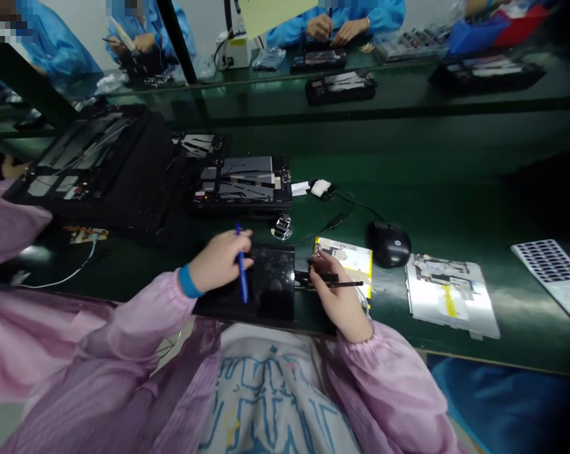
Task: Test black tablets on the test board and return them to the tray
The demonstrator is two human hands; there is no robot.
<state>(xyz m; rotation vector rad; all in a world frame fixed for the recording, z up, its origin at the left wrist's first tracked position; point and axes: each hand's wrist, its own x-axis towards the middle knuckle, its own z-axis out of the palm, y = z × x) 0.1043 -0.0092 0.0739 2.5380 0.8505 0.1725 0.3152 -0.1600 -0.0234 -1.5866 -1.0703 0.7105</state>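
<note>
My left hand (222, 261) grips a blue pen (242, 268), held upright over the left part of a glossy black screen panel (273, 284). A blue band circles that wrist. My right hand (338, 296) is closed at the panel's right side, its thumb and fingers around thin black ribbon cables (304, 281) that reach out from the panel. Its fingertips are partly hidden, so their exact contact is unclear. Under and behind this hand lies a silvery board with yellow edges (354, 255).
A black mouse (391, 244) and a silver metal plate (453, 295) lie to the right, with a white perforated sheet (547, 260) beyond. Opened tablet-like units (242, 180) sit behind, and a tall stack (100, 164) stands left. Co-workers in blue sleeves (384, 16) work across the bench.
</note>
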